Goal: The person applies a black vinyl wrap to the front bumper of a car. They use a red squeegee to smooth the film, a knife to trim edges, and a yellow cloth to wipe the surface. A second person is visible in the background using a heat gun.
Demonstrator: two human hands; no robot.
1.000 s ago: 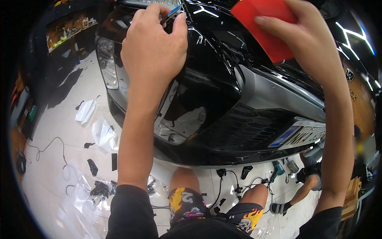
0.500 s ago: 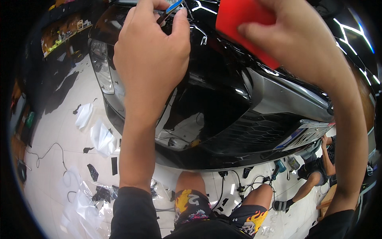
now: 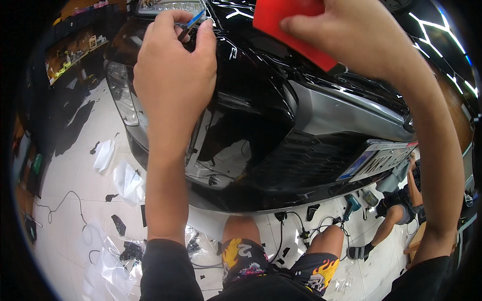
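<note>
My left hand (image 3: 173,75) is raised over the black car front (image 3: 251,108), closed round a slim black-and-blue tool (image 3: 194,22). The tool looks like a small cutter, but its tip is too small to make out. To the right, my right hand (image 3: 346,42) grips a flat red squeegee (image 3: 286,27), thumb on its near face, fingers hidden behind. The squeegee is above the glossy black panel by the hood edge; whether it touches cannot be told. A headlight (image 3: 170,7) shows just beyond my left hand.
A silver grille trim (image 3: 326,108) and licence plate (image 3: 381,163) lie right. Another person (image 3: 401,208) crouches at far right, holding a grey cloth. Cables, a teal power tool (image 3: 351,205), crumpled white backing sheets (image 3: 129,183) and black film scraps (image 3: 118,226) litter the tiled floor.
Both hands have shifted slightly left in the picture, each with its tool still in hold. The view has moved a little, so more of the headlight and plate shows.
</note>
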